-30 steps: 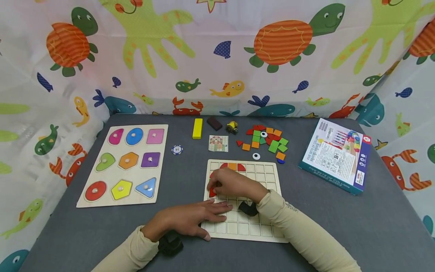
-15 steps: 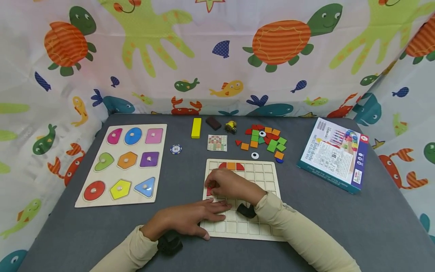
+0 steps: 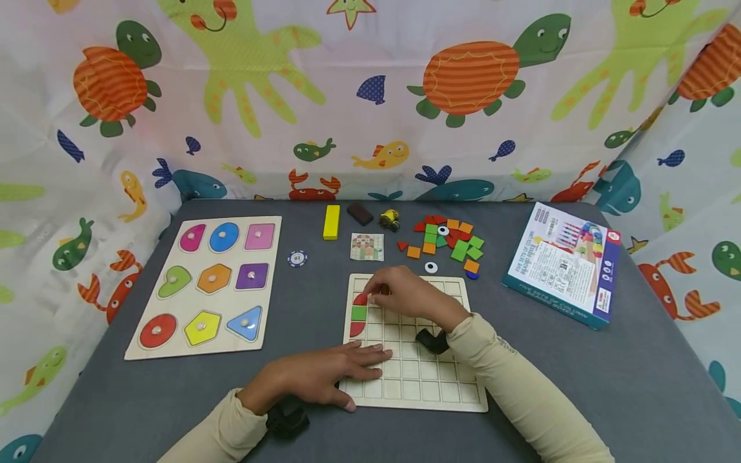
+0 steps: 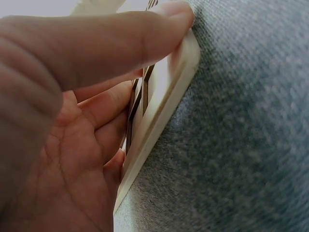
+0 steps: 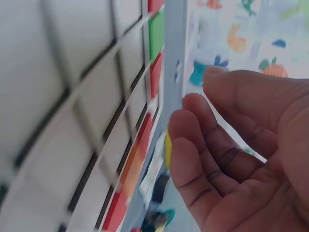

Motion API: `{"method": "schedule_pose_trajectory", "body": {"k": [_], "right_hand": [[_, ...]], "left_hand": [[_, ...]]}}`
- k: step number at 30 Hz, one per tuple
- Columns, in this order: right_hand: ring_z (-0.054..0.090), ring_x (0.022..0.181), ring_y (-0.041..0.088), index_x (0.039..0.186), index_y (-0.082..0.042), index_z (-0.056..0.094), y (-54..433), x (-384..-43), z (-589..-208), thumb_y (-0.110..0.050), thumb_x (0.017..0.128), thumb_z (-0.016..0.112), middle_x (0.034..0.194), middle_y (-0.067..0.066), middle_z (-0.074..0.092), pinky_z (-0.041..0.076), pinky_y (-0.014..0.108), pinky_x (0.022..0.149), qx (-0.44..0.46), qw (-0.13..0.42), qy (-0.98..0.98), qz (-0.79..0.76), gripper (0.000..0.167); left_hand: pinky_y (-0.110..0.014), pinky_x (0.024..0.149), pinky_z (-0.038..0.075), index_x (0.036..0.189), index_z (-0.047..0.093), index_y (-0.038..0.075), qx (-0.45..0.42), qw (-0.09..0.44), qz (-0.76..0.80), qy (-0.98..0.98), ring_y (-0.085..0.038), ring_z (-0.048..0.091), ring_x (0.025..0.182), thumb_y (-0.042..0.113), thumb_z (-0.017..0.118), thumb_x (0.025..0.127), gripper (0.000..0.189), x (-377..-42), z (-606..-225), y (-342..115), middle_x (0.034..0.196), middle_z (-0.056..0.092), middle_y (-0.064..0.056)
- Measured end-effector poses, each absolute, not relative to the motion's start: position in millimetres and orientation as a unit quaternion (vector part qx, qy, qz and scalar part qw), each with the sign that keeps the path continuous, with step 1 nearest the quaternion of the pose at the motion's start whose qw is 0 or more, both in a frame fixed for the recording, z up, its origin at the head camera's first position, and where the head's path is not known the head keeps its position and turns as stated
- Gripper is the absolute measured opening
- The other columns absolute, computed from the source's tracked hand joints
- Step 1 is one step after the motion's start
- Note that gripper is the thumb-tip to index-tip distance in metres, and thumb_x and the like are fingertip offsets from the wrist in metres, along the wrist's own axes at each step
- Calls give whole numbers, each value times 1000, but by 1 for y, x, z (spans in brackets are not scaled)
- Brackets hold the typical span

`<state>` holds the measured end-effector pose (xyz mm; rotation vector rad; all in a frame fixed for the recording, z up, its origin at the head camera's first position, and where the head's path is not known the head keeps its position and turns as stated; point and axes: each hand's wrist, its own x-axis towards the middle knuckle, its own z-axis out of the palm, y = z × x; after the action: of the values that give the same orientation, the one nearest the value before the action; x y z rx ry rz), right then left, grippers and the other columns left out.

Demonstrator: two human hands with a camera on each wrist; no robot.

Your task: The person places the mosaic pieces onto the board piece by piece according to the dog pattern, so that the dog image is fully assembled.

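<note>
A wooden grid board (image 3: 408, 370) lies on the grey table. My left hand (image 3: 324, 373) rests flat on its near left corner, fingers spread. In the left wrist view the thumb (image 4: 120, 43) lies at the board's edge. My right hand (image 3: 408, 292) hovers over the far left of the board, fingers loosely bent, nothing between them in the right wrist view. Beside it, a green square (image 3: 359, 313) sits in the left column between two red rounded pieces, the nearer red piece (image 3: 357, 328) fully visible. The right wrist view also shows an orange piece (image 5: 130, 174) between red ones.
Loose coloured tiles (image 3: 460, 249) lie beyond the board, near a small pattern card (image 3: 367, 247). A knobbed shape puzzle (image 3: 211, 283) lies left, a poker chip (image 3: 298, 258) beside it. A box (image 3: 564, 263) lies right. A yellow block (image 3: 331, 222) and dark block (image 3: 360, 213) lie at the back.
My right hand has lifted off the left column and moved away up the board, uncovering the green square and red pieces; it now covers the far-row pieces. The left hand stays put.
</note>
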<state>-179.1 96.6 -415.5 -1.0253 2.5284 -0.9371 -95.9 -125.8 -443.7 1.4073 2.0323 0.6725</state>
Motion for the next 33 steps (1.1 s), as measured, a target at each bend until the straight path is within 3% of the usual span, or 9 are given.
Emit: {"method": "schedule_pose_trajectory", "body": {"k": [10,20,30,33], "right_hand": [[62,91,18,109,-4,73,143,-199,-418,-8,94,64,104,3,68,53,34,76,-270,103,891,-349,18],[57,110,34,115,2,70,179,-221,-419,2,93,58,116,17,64,48,49,92,-205,121,926,-292,25],[58,87,25,121,2,67,187,-229,-427,5,92,59,119,18,64,51,38,73,-198,137,928,-286,31],[60,89,27,121,1,68,187,-231,-427,4,91,61,118,18,65,52,41,77,-194,138,931,-277,30]], "left_hand": [[-43,116,15,147,43,8,524,290,261,757,-18,13,147,18,74,87,68,-96,-443,-125,160,20,-2],[-42,116,14,147,43,8,521,291,262,758,-19,13,147,17,75,86,69,-95,-444,-126,160,20,-1],[-42,117,13,147,42,8,519,294,261,759,-18,13,147,17,74,87,68,-95,-443,-126,160,20,-1],[-41,117,13,147,42,8,519,294,262,758,-17,13,147,17,74,87,68,-95,-443,-126,160,20,-1]]}}
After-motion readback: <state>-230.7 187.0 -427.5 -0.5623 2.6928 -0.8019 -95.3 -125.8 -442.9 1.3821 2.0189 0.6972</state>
